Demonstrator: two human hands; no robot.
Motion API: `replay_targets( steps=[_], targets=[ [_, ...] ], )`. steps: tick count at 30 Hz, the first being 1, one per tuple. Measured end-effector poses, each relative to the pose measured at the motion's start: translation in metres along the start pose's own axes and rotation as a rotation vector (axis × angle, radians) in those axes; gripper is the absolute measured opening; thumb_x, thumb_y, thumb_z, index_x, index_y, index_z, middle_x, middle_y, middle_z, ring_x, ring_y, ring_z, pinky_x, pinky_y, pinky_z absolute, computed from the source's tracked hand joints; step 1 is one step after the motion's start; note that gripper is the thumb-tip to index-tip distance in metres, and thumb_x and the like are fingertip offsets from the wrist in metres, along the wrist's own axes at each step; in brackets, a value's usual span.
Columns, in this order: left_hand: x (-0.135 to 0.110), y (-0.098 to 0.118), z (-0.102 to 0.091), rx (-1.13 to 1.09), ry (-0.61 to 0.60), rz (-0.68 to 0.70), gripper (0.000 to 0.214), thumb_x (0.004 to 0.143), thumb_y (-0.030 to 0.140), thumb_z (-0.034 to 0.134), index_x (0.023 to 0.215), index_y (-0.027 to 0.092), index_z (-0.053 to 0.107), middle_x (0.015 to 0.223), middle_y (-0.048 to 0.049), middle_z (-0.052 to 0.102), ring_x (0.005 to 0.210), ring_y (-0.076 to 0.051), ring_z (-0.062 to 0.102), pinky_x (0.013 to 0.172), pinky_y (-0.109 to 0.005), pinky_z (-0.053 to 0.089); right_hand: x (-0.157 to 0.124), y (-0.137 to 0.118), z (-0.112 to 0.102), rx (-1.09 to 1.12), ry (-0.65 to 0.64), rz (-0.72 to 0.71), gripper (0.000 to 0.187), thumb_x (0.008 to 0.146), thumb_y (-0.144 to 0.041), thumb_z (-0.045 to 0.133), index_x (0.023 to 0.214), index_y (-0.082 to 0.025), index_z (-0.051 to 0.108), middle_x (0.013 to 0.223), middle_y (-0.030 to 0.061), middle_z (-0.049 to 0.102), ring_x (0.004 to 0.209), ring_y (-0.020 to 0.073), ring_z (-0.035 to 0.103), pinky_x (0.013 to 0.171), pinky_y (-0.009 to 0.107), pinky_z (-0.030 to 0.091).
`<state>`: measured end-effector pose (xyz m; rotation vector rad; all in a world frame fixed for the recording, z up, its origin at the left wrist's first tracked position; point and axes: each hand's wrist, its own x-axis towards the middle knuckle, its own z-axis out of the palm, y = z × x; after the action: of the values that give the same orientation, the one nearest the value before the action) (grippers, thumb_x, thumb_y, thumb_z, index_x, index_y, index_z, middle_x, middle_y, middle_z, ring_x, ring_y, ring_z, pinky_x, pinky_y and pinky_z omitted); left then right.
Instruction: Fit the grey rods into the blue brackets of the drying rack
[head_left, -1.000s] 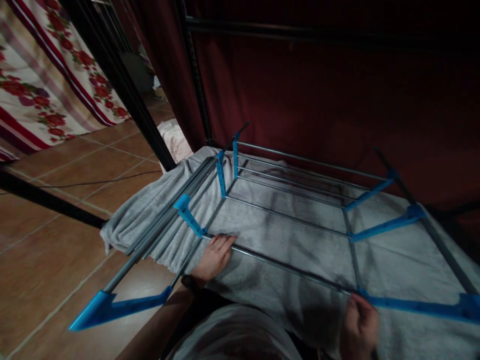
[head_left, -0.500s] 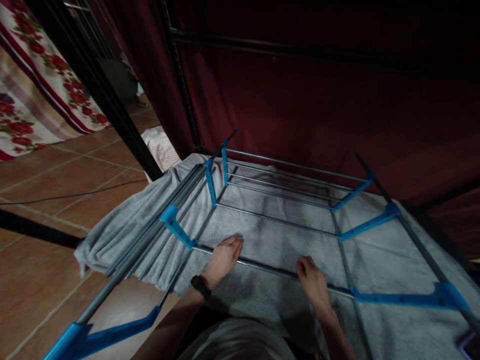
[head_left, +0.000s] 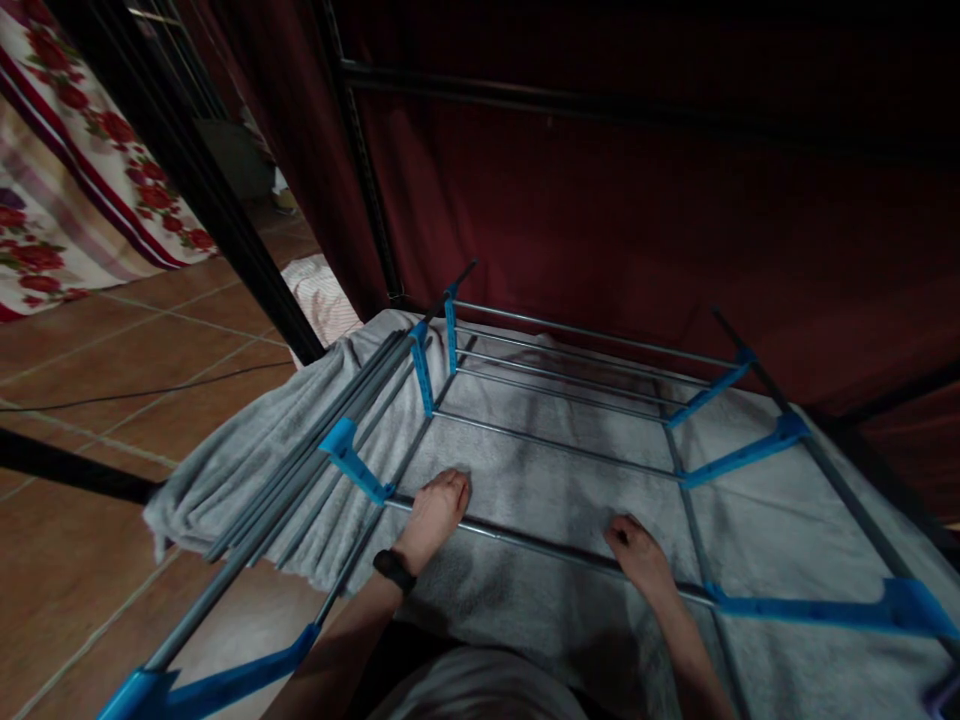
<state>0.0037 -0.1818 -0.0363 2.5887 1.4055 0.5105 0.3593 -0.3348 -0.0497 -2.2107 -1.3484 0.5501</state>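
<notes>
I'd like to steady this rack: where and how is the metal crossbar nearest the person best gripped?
Probably grip the metal crossbar on its bare stretch between the left hand and right hand, from above and the person's side, fingers wrapped across it. It is slim and runs sideways in front of the person, with a blue bracket at each end.

Brown tiled floor [head_left: 67, 590], black frame [head_left: 271, 300], shadowed dark red curtain [head_left: 562, 220], floral curtain [head_left: 97, 165] at left.
</notes>
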Motion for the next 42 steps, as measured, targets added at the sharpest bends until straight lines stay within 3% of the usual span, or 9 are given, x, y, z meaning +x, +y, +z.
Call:
replay_targets(
  steps=[7,10,13,29,35,42],
  targets=[
    [0.003,0.009,-0.005,-0.007,-0.038,0.069,0.028,0.108,0.021,0.043,0.102,0.017,0.070,0.099,-0.0107,0.074,0.095,-0.024,0.073,0.092,-0.038,0.058,0.017,0.005,0.002,-0.020,-0.048,0.088,0.023,0.081,-0.047,0.048,0.072,-0.028,0.057,0.080,0.0040,0.066,0.079,0.0250,0.066,0.083,0.040,0.052],
    [0.003,0.011,-0.008,0.011,-0.077,0.115,0.031,0.105,0.012,0.042,0.119,0.015,0.070,0.110,-0.0119,0.075,0.104,-0.023,0.073,0.098,-0.038,0.057,0.019,0.013,0.001,0.072,0.014,0.107,0.028,0.077,-0.051,0.049,0.079,-0.027,0.062,0.090,0.0084,0.072,0.091,0.0286,0.070,0.092,0.043,0.054],
    [0.003,0.015,-0.010,0.051,-0.132,0.148,0.038,0.103,0.007,0.044,0.132,0.015,0.067,0.121,-0.0133,0.075,0.112,-0.023,0.072,0.103,-0.038,0.055,0.017,0.018,-0.001,0.117,-0.002,0.098,0.032,0.075,-0.054,0.049,0.081,-0.027,0.064,0.090,0.0083,0.074,0.090,0.0286,0.070,0.090,0.043,0.055],
    [0.000,0.023,-0.020,0.104,-0.183,0.134,0.043,0.102,0.005,0.041,0.134,0.018,0.067,0.124,-0.0125,0.073,0.110,-0.024,0.071,0.102,-0.039,0.053,0.015,0.021,-0.002,0.149,-0.021,0.077,0.034,0.076,-0.058,0.047,0.079,-0.028,0.062,0.083,0.0040,0.070,0.083,0.0263,0.067,0.087,0.043,0.054],
    [-0.025,0.025,-0.021,0.115,-0.114,0.187,0.045,0.106,0.011,0.039,0.145,0.021,0.060,0.136,-0.0118,0.069,0.126,-0.024,0.065,0.112,-0.042,0.047,0.018,0.029,0.001,0.170,-0.019,0.060,0.033,0.074,-0.059,0.050,0.079,-0.029,0.062,0.087,0.0056,0.071,0.088,0.0278,0.068,0.088,0.043,0.055],
    [-0.085,0.016,-0.021,0.002,-0.010,0.203,0.045,0.106,0.014,0.046,0.148,0.023,0.060,0.143,-0.0129,0.067,0.136,-0.024,0.061,0.116,-0.044,0.050,0.021,0.036,0.004,0.174,-0.017,0.079,0.039,0.070,-0.064,0.051,0.079,-0.029,0.064,0.088,0.0059,0.075,0.088,0.0288,0.071,0.087,0.043,0.057]
  ],
)
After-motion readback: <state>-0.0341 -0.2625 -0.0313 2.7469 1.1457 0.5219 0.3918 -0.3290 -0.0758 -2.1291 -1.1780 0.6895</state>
